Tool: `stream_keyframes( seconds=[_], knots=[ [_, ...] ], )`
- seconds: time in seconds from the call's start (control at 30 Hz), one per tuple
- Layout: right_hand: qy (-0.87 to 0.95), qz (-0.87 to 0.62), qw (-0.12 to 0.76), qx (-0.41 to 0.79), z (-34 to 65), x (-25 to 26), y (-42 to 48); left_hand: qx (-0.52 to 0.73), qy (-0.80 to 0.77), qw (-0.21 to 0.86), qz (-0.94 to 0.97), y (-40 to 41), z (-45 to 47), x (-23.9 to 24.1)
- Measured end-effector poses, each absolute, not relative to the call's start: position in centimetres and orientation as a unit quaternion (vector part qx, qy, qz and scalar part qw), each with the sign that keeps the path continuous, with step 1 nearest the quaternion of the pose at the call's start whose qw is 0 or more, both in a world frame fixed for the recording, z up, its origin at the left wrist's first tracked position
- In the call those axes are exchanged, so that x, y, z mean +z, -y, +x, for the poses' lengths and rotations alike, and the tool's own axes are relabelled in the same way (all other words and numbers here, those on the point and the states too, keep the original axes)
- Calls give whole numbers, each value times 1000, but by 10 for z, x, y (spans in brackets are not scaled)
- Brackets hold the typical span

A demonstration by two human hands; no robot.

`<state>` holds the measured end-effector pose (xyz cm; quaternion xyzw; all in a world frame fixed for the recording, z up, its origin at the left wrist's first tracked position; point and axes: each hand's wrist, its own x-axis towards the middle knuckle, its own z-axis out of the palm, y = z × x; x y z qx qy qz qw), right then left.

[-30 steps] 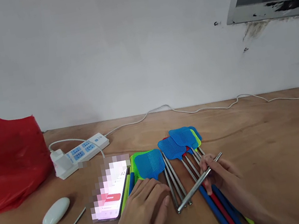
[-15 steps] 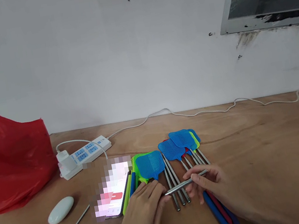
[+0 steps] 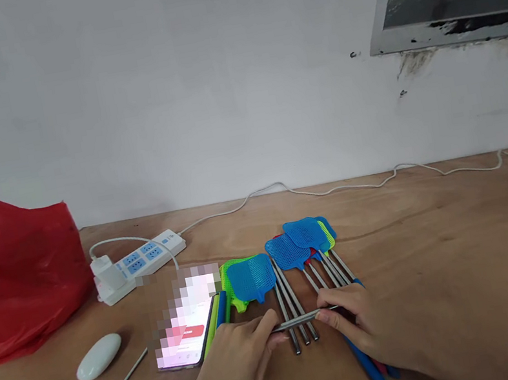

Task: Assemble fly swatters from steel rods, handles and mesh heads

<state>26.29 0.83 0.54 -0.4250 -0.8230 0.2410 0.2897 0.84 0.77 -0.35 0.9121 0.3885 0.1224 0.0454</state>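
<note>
My left hand (image 3: pixel 241 353) is closed around the left end of a thin metal rod (image 3: pixel 301 320), held nearly level. The rod's right end is gripped by my right hand (image 3: pixel 355 316), between thumb and curled fingers. A small blue piece (image 3: pixel 358 281) pokes out above the right hand; most of it is hidden. Below the held rod lie several loose metal rods (image 3: pixel 293 334). Fly swatters with blue heads (image 3: pixel 308 234) lie behind the right hand, their blue handles (image 3: pixel 368 366) partly under it. Blue and green swatter heads (image 3: pixel 252 278) rest beyond the left hand.
A lit phone (image 3: pixel 193 332) and green and blue handles (image 3: pixel 219 311) lie left of my left hand. Further left are a white mouse-shaped object (image 3: pixel 99 357), a cable, a power strip (image 3: pixel 134 267) and a red plastic bag (image 3: pixel 19 283). A wall stands behind the table.
My right hand has turned and closed more fully over the rod's right end. A blue piece now shows above it. The view has shifted slightly.
</note>
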Motion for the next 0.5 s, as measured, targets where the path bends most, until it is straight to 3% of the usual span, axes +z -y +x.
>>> stream_keyframes(
  seconds=[0.23,0.5],
  knots=[
    [801,-427,308,287,262,23,-10,94,-383,6,919,-11,8,22],
    [792,-443,319,275,266,28,-9,126,-400,109,901,-4,2,37]
  ],
)
